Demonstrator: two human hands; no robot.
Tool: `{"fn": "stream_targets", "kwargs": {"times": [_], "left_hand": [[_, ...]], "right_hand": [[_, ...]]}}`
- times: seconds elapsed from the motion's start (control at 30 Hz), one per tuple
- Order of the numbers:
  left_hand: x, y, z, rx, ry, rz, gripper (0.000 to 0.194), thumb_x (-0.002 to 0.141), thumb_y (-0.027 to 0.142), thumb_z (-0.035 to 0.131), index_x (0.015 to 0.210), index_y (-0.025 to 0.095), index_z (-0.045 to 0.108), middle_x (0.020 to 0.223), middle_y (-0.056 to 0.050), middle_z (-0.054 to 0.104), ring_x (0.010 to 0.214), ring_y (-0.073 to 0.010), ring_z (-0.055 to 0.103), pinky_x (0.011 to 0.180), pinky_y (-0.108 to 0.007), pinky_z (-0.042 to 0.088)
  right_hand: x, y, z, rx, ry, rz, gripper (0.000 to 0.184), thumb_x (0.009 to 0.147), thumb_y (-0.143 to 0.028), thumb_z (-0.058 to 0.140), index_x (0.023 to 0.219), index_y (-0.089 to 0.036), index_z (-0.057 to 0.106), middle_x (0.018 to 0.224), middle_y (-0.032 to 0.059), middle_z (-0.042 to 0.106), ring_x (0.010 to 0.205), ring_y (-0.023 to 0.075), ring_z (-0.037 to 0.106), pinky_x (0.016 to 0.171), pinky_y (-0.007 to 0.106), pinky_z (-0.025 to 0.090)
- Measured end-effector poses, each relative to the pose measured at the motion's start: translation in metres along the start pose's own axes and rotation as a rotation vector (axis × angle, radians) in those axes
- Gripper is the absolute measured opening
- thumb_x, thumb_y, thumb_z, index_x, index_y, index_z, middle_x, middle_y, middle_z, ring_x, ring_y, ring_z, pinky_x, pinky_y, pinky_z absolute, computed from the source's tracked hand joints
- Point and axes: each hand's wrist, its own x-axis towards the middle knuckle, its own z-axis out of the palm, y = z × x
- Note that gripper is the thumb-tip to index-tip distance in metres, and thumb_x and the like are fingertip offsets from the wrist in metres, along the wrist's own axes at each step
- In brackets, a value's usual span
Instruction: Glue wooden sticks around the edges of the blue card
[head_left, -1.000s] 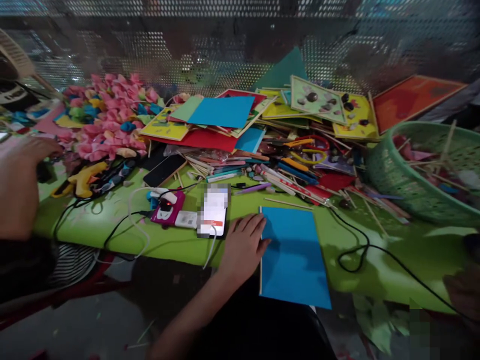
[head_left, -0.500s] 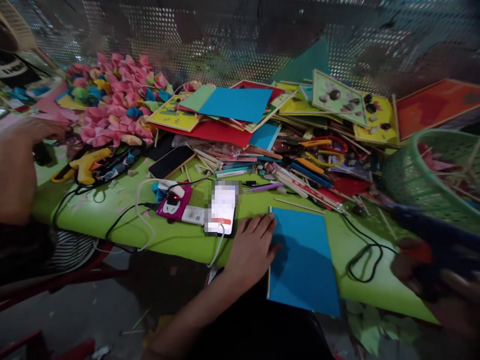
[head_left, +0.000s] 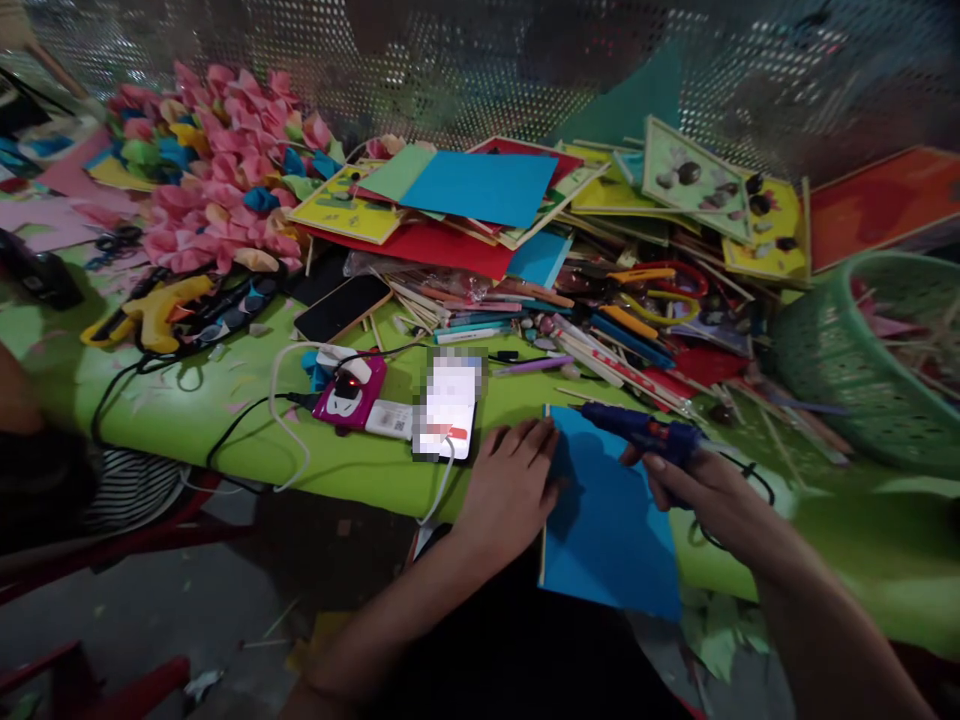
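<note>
A blue sheet (head_left: pixel 611 520) lies at the front edge of the green table, with a thin wooden stick (head_left: pixel 543 560) along its left side. My left hand (head_left: pixel 517 475) rests flat with fingers stretched out, their tips at the sheet's upper left edge. My right hand (head_left: pixel 694 480) is wrapped round a dark blue glue gun (head_left: pixel 652 432). The gun points left over the sheet, its nozzle near the upper left corner. Whether the nozzle touches the sheet I cannot tell. Left of my left hand lies a lit phone (head_left: pixel 450 405) with a white cable.
A magenta power strip (head_left: pixel 351 395) with cables lies to the left. Behind are a yellow glue gun (head_left: pixel 161 310), pink paper flowers (head_left: pixel 225 170), a dark phone (head_left: pixel 343 307), stacked coloured sheets (head_left: pixel 480 185) and scissors (head_left: pixel 667 295). A green basket (head_left: pixel 855 360) stands right. Another person's arm (head_left: pixel 11 400) shows far left.
My right hand has brought the blue glue gun leftward from the right edge to above the blue sheet. My left hand stays in place. The other person's hand at left has drawn back.
</note>
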Motion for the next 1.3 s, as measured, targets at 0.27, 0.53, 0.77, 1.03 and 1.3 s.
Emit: {"fn": "stream_targets", "kwargs": {"times": [0.27,0.53,0.77,1.03,1.3], "left_hand": [[0.001,-0.001,-0.001,-0.019,0.01,0.008,0.05,0.107,0.04,0.048,0.15,0.015,0.049,0.16,-0.005,0.051,0.146,-0.0241,0.044,0.119,-0.047,0.037],[0.0,0.0,-0.003,0.0,0.009,0.017,0.05,0.108,0.042,0.045,0.15,0.015,0.05,0.16,-0.008,0.051,0.145,-0.0244,0.044,0.118,-0.046,0.038],[0.0,-0.001,-0.002,0.012,0.005,0.013,0.051,0.109,0.043,0.041,0.15,0.015,0.049,0.16,-0.008,0.05,0.146,-0.0237,0.043,0.118,-0.045,0.037],[0.0,-0.001,-0.003,0.013,0.0,0.014,0.05,0.108,0.041,0.045,0.15,0.016,0.05,0.161,-0.006,0.049,0.146,-0.0233,0.043,0.118,-0.045,0.036],[0.0,0.0,-0.003,0.02,-0.002,0.018,0.05,0.108,0.041,0.043,0.15,0.015,0.049,0.16,-0.006,0.05,0.146,-0.0239,0.043,0.118,-0.046,0.037]], "right_hand": [[0.007,-0.003,0.008,-0.087,-0.059,0.029,0.067,0.083,-0.082,0.055,0.049,-0.024,0.056,0.052,0.0046,0.058,0.056,0.0192,0.057,0.055,0.032,0.046],[0.008,-0.002,0.009,-0.072,-0.072,0.038,0.065,0.086,-0.077,0.057,0.049,-0.024,0.057,0.052,0.0041,0.058,0.056,0.0194,0.057,0.057,0.033,0.046],[0.01,-0.002,0.011,-0.044,-0.091,0.046,0.061,0.086,-0.076,0.057,0.054,-0.024,0.059,0.053,0.0035,0.059,0.055,0.0193,0.056,0.055,0.032,0.045],[0.01,-0.004,0.011,-0.101,-0.089,0.058,0.062,0.087,-0.075,0.056,0.051,-0.024,0.055,0.052,0.0032,0.056,0.055,0.0193,0.055,0.056,0.033,0.044],[0.009,0.001,0.009,-0.054,-0.068,0.06,0.064,0.083,-0.081,0.058,0.054,-0.024,0.059,0.051,0.0027,0.058,0.054,0.0195,0.056,0.055,0.033,0.045]]}}
